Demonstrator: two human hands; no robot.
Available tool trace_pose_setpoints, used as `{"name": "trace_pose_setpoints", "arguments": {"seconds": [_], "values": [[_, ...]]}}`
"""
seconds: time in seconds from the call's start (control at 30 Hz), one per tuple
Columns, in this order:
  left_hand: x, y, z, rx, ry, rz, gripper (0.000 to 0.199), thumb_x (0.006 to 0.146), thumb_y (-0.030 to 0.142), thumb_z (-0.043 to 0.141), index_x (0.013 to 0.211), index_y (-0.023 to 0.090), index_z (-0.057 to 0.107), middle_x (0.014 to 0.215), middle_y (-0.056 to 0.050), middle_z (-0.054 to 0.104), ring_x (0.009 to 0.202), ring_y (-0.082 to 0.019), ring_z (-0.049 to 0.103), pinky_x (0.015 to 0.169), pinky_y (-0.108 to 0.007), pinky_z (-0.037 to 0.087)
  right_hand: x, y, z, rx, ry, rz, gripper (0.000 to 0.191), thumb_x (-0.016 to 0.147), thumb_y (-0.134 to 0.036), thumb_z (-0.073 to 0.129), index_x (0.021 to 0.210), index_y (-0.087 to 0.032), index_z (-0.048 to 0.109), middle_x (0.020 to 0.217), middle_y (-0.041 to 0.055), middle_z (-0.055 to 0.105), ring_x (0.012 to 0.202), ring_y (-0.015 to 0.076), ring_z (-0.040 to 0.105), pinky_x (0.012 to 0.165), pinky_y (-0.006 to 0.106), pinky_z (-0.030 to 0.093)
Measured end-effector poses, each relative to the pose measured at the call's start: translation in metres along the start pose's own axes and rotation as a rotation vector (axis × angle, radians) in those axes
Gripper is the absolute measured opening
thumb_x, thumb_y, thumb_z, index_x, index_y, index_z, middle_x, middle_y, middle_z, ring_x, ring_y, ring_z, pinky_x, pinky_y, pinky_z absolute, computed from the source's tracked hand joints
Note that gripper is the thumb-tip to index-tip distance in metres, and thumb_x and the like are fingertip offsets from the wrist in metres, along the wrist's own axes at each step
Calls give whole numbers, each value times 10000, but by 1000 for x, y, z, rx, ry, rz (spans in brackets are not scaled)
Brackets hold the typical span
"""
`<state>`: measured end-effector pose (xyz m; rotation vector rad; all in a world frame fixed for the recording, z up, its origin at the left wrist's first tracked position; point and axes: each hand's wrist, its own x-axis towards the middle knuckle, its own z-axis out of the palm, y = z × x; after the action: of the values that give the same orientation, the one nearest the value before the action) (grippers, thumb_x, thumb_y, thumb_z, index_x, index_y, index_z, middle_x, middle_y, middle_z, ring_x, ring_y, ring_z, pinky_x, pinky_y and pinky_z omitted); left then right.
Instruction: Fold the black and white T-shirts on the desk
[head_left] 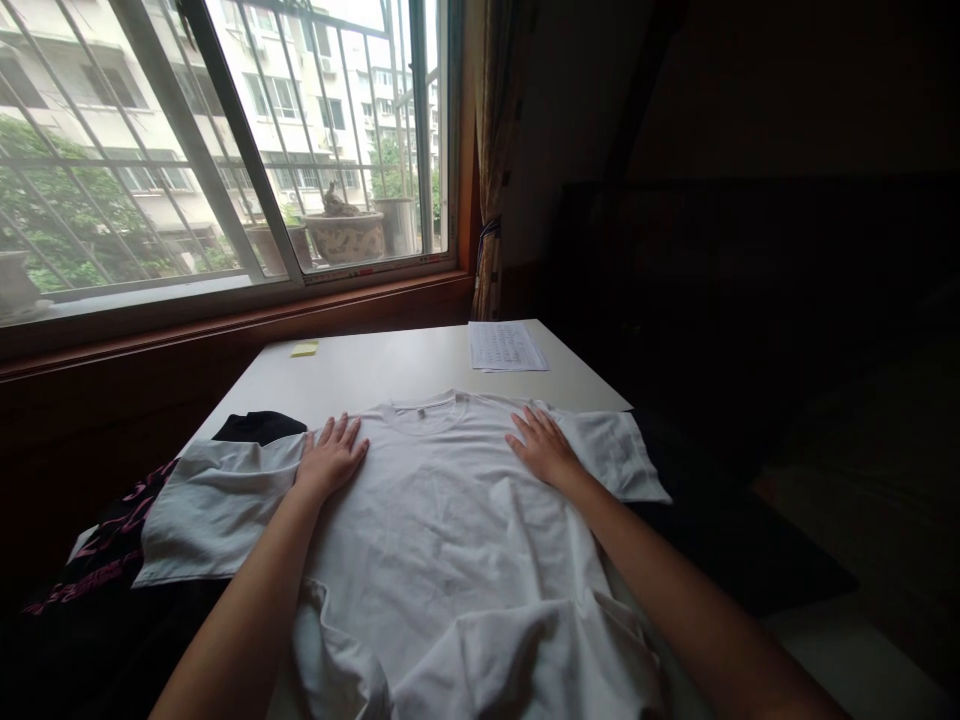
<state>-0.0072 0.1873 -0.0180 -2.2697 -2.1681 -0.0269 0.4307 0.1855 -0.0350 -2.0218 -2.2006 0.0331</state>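
A white T-shirt (442,500) lies spread on the table, its collar toward the far side and both sleeves stretched outward. Its lower part is bunched and wrinkled near me. My left hand (332,457) rests flat on the left shoulder area, fingers apart. On the opposite shoulder, my right hand (544,447) presses down with its fingers spread. Neither hand grips the fabric. Under the left sleeve shows a dark garment (112,560) with pink lettering, hanging over the table's left side.
The white table (375,360) carries a yellow sticky note pad (304,349) and printed paper sheets (506,346) at its far end. Beyond it is a barred window (225,150) with a plant pot (345,236) outside. A tied curtain (489,240) hangs beside it. The right side is very dark.
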Motion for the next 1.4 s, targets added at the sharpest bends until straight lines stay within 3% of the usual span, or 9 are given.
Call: {"name": "trace_pose_setpoints", "arguments": {"seconds": [0.33,0.63,0.83,0.9,0.97,1.1,1.23,1.33,1.4], "values": [[-3,-6,4,-14,35,41,631,1042,529,239,1603,248,311,1701,-65,196,1571,-303,152,1226,-615,147,5,1,1,-13,-30,48,743,1030,-630,233,1611,-173,310,1710,111,128,1571,268,117,1263,428,112],[-24,-2,-7,-199,151,329,455,1021,383,378,1378,239,620,1528,-60,539,1447,-235,435,1232,-477,283,2,-1,0,-15,-22,16,736,1036,-591,252,1604,-127,309,1694,93,211,1563,257,152,1265,431,109],[-96,37,-23,-389,70,658,348,1018,343,474,1283,252,681,1393,-85,653,1346,-245,549,1187,-471,377,-8,-7,-17,26,108,-102,527,1019,-392,417,1448,-118,550,1551,135,479,1453,281,358,1230,414,231],[-131,51,-38,-463,-5,791,307,1009,325,519,1248,254,699,1287,-94,706,1256,-237,609,1097,-426,476,-18,-11,-28,88,148,-214,423,993,-322,467,1333,-148,648,1423,138,585,1359,285,450,1191,411,305],[-167,61,-56,-514,-76,819,290,1004,318,550,1249,261,694,1155,-90,738,1088,-214,672,963,-363,545,-36,-18,-43,207,135,-340,332,977,-290,494,1196,-174,714,1255,129,662,1223,273,546,1116,404,398],[-223,69,-87,-502,-225,770,236,981,367,597,1167,278,713,996,-48,731,893,-186,692,816,-289,537,-92,-33,-72,507,-151,-562,281,980,-399,552,1008,-195,744,963,67,701,873,198,643,852,324,516],[-257,62,-97,-476,-332,691,285,935,437,658,1173,284,697,1012,-42,716,908,-196,686,795,-275,528,-149,-34,-93,622,-558,-631,398,853,-544,718,1063,-208,747,950,41,697,803,176,654,736,276,519],[-275,51,-92,-472,-286,600,437,852,407,758,1259,291,649,1087,-48,705,996,-220,668,858,-295,534,-179,-23,-103,636,-589,-566,528,773,-524,787,1211,-241,703,1155,61,662,928,195,656,820,292,532],[-285,42,-84,-465,-252,573,399,865,298,729,1254,298,643,1064,-40,694,967,-203,658,826,-274,533,-193,-13,-110,638,-559,-509,552,754,-479,801,1249,-262,685,1227,65,647,1037,226,642,909,322,520]]}}
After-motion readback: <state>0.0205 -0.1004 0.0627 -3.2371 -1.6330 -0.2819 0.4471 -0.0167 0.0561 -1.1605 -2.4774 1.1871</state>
